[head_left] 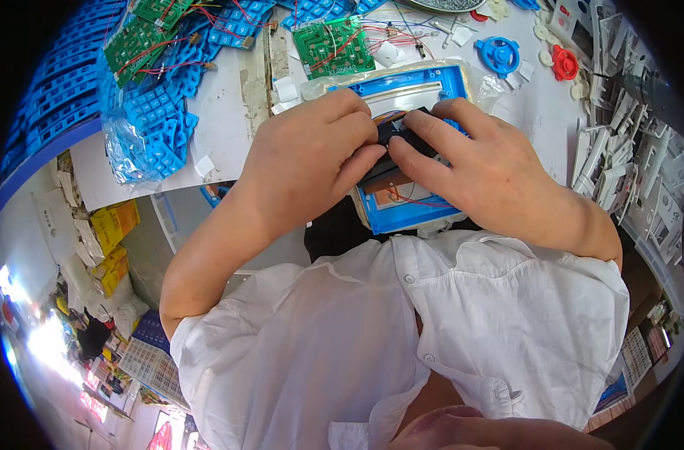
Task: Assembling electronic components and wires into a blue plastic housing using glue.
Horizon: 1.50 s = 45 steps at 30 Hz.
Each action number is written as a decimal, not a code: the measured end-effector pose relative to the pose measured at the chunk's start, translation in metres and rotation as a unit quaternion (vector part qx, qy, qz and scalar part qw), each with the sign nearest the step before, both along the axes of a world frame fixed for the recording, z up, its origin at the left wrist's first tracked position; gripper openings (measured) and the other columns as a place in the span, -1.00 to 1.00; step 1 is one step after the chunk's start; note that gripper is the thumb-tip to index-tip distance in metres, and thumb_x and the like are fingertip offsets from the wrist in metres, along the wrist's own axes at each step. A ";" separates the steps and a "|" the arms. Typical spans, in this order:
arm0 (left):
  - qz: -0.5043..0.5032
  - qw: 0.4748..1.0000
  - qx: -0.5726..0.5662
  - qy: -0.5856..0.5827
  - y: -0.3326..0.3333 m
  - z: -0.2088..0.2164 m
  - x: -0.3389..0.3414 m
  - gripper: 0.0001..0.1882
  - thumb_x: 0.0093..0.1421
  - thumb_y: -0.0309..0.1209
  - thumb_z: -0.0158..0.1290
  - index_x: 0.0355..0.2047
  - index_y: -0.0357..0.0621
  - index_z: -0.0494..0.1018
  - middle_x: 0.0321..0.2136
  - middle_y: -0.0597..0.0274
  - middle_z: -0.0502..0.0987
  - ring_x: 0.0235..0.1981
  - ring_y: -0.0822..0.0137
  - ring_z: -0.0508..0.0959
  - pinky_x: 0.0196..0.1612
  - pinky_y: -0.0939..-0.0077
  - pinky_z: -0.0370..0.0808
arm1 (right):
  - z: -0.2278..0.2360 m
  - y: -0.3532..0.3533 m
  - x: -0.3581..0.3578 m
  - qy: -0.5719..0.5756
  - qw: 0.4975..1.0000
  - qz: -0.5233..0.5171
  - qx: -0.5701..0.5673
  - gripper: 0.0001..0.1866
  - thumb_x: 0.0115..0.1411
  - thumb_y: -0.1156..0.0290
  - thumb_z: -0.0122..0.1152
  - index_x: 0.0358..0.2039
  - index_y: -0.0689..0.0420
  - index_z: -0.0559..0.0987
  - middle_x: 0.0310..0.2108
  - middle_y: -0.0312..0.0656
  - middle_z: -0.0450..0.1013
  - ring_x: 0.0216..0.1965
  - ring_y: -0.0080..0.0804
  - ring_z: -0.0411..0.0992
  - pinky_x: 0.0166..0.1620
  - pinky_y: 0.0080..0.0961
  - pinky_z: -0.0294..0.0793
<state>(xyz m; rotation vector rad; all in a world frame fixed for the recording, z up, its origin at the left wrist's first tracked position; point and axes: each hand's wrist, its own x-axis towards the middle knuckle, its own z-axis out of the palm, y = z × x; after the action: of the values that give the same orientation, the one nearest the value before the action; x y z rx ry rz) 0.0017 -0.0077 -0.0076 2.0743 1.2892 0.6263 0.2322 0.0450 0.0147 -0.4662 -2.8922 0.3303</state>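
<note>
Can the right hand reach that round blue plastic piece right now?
Probably yes: the round blue plastic piece lies beyond the right hand, with just white tabletop and crumpled clear plastic between, though that hand touches the black rectangular part.

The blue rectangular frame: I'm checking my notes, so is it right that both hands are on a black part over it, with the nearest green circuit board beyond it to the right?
One slip: the nearest green circuit board lies beyond the blue rectangular frame to the left, as the head view shows. The left hand and right hand are both on the black part, as you say.
</note>
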 end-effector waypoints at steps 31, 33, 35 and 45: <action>-0.111 0.980 0.163 -0.008 0.010 -0.017 -0.015 -0.73 -0.07 -0.57 0.23 -0.29 -0.17 0.54 -0.38 0.17 0.57 -0.46 0.17 0.60 -0.47 0.44 0.55 | -0.019 0.021 0.002 0.063 0.995 0.032 -0.069 -0.68 0.00 0.30 0.33 -0.20 0.03 0.53 -0.31 -0.32 0.43 -0.33 -0.38 0.47 -0.42 -0.51 0.53; -0.113 0.981 0.157 -0.009 0.010 -0.018 -0.015 -0.73 -0.06 -0.56 0.24 -0.29 -0.17 0.54 -0.38 0.17 0.57 -0.46 0.17 0.60 -0.47 0.43 0.55 | -0.013 0.023 -0.001 0.027 0.996 0.044 -0.072 -0.71 0.03 0.28 0.29 -0.22 0.02 0.51 -0.29 -0.31 0.42 -0.31 -0.36 0.47 -0.41 -0.50 0.54; -0.114 0.982 0.152 -0.007 0.008 -0.018 -0.016 -0.73 -0.05 -0.56 0.26 -0.28 -0.17 0.54 -0.38 0.17 0.57 -0.45 0.16 0.60 -0.46 0.43 0.55 | -0.004 0.025 -0.007 -0.015 0.995 0.062 -0.071 -0.74 0.06 0.28 0.26 -0.23 0.02 0.49 -0.26 -0.30 0.42 -0.29 -0.34 0.48 -0.41 -0.50 0.54; -0.053 0.989 0.123 -0.068 -0.004 -0.024 -0.018 -0.77 -0.02 -0.56 0.28 -0.30 -0.19 0.54 -0.39 0.15 0.56 -0.45 0.15 0.59 -0.45 0.42 0.53 | 0.004 0.028 -0.015 -0.075 0.989 0.122 -0.045 -0.75 0.09 0.35 0.18 -0.19 0.05 0.49 -0.22 -0.28 0.42 -0.28 -0.30 0.50 -0.41 -0.45 0.57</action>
<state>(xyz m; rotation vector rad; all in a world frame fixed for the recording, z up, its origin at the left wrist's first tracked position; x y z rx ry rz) -0.0161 -0.0113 -0.0316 2.2373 1.0609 0.8999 0.2177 0.0727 0.0185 -0.1543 -3.0979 0.4847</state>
